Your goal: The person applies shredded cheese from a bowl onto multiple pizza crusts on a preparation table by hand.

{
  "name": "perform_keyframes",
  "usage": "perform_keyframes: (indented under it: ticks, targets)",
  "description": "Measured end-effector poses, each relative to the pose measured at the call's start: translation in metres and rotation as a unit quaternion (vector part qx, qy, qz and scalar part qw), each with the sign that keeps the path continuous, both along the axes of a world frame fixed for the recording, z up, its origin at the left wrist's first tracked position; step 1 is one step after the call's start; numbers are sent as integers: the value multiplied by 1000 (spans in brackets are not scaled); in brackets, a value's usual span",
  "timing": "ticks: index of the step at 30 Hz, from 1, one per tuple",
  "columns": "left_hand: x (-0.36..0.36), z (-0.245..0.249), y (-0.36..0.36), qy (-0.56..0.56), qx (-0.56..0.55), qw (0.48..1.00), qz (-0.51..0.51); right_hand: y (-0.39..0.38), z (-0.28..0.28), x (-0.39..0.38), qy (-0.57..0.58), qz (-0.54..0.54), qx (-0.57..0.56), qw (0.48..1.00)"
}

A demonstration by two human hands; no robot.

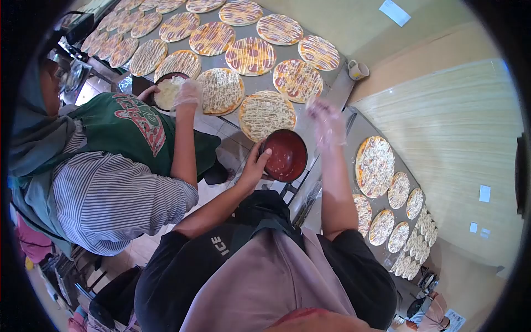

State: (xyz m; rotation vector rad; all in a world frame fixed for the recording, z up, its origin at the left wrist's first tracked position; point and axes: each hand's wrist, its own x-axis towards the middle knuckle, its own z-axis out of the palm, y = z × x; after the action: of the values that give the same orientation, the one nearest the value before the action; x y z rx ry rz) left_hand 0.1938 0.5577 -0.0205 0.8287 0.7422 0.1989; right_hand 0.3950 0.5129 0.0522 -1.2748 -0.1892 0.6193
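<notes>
My left hand [254, 171] grips the rim of a dark red bowl [290, 152], thumb over the edge. A few pale bits cling to the bowl's inside. My right hand [327, 126], in a clear plastic glove, is raised to the right of the bowl. Its fingers are blurred, and whether they hold anything does not show. Just left of that hand lies a pizza [267, 115] covered with pale shreds and brown sauce lines. Above it, another pizza [297, 81] has white and dark stripes of sauce over a red-orange base.
At my left, a co-worker in a green apron [127, 124] holds a bowl of white shreds [167, 93], one gloved hand at it. Rows of pizzas cover the metal table [337, 83]. A mug [358, 70] stands by the wall. More topped pizzas [375, 167] line the right-hand table.
</notes>
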Motion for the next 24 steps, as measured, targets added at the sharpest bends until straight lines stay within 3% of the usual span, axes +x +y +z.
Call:
perform_keyframes:
  ticks: [2,3,4,6,7,9,11,12,16,18,21,22,24]
  targets:
    - [-13,0,2,9,10,1000,1,24,4,37,-218,-33,-26,975]
    - [-19,0,4,4,14,1000,-13,38,2,54,-345,-59,-53,935]
    - [-26,0,5,-2,18,999,-28,53,-2,66,-346,-56,-50,935]
    - [-37,-14,4,-7,38,999,-36,80,-15,85,-555,-149,-87,814]
    - [-42,-19,5,-12,56,997,-48,90,-36,100,-554,-150,-84,815]
    - [-50,-12,5,-9,58,997,-43,94,-103,133,-593,40,-386,706]
    - [-56,-11,9,-10,62,997,-39,87,-165,151,-577,10,-364,731]
    - [-59,-13,10,-9,88,995,-36,88,-164,146,-560,-18,-344,753]
    - [-67,-17,16,14,92,995,-42,63,-128,133,-602,-38,-297,740]
    - [-64,-12,16,8,78,995,-62,60,-96,118,-659,-137,-224,704]
    - [-59,-29,11,-24,86,990,-113,52,-70,107,-673,-204,-219,677]
    - [-57,-37,10,-16,79,991,-110,47,-78,115,-655,-117,-311,679]
    - [-54,-31,5,-20,62,990,-123,33,-55,96,-484,96,-551,673]
